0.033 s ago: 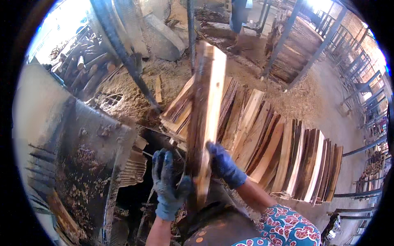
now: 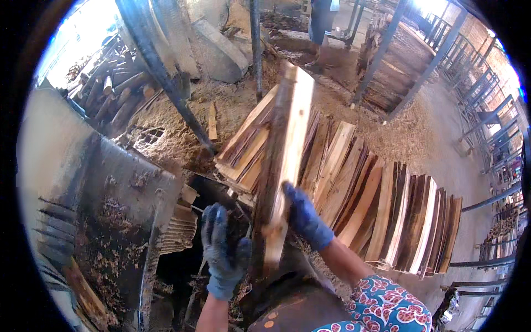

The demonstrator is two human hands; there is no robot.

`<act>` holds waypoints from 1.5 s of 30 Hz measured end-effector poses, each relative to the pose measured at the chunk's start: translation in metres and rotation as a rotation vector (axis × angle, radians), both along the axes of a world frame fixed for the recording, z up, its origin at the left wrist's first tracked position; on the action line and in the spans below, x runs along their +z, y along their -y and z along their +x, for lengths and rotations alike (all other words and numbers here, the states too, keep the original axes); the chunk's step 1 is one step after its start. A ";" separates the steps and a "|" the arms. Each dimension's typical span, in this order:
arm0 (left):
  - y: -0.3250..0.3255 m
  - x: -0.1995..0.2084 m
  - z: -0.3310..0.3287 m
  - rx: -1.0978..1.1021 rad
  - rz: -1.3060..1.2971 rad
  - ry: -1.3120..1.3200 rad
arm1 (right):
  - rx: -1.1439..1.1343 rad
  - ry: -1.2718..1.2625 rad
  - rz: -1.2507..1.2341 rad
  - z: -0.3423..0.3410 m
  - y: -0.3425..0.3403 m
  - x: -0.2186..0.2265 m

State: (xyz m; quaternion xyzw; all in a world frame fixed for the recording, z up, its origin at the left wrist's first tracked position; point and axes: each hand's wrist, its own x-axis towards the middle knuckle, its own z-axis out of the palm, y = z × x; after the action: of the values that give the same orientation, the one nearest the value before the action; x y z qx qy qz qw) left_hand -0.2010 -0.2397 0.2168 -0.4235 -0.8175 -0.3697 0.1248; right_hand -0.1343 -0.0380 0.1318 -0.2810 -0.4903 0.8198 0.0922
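Note:
A rough wooden plank (image 2: 293, 130) with a dark bark side and a pale sawn face stands nearly upright in front of me, leaning a little right at its top. My right hand (image 2: 310, 218), in a blue glove, grips its right edge at about mid-height; some of its fingers are hidden. To the left of the plank's lower part is my left hand (image 2: 223, 252), in a grey-blue glove. Its fingers are stretched upward, the thumb stands apart, and it holds nothing. The plank's lower end is blurred near my dark apron (image 2: 301, 310).
Beyond the plank, a long row of sawn boards (image 2: 354, 182) curves away to the right. A dirty metal machine housing (image 2: 116, 221) stands at left, beside a dark gap. Steel posts (image 2: 166, 83) rise from sawdust-covered ground (image 2: 182, 119); cut logs (image 2: 119, 83) are heaped far left.
The plank's top has shifted right and slightly down. My left hand has drawn a little left, apart from the plank. My right hand has moved slightly right with the plank.

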 end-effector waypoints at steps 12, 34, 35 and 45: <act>0.113 -0.040 0.027 0.635 0.183 0.906 | -0.147 0.388 0.751 -0.086 -0.167 -0.177; 0.535 0.074 0.003 0.982 -0.096 0.517 | 1.331 -0.309 -0.270 -0.039 0.387 0.074; 0.531 0.077 0.007 1.020 0.065 0.577 | 1.336 -0.273 -0.236 -0.042 0.394 0.074; 0.488 0.076 0.012 1.095 -0.202 0.308 | 1.224 -0.380 -0.223 -0.031 0.444 0.059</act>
State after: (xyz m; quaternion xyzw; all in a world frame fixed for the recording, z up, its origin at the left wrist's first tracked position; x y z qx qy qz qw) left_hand -0.1890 -0.7275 0.2930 0.1103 -0.9576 -0.2287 0.1363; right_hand -0.1657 -0.4817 0.1911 0.1914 -0.4490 0.8055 -0.3360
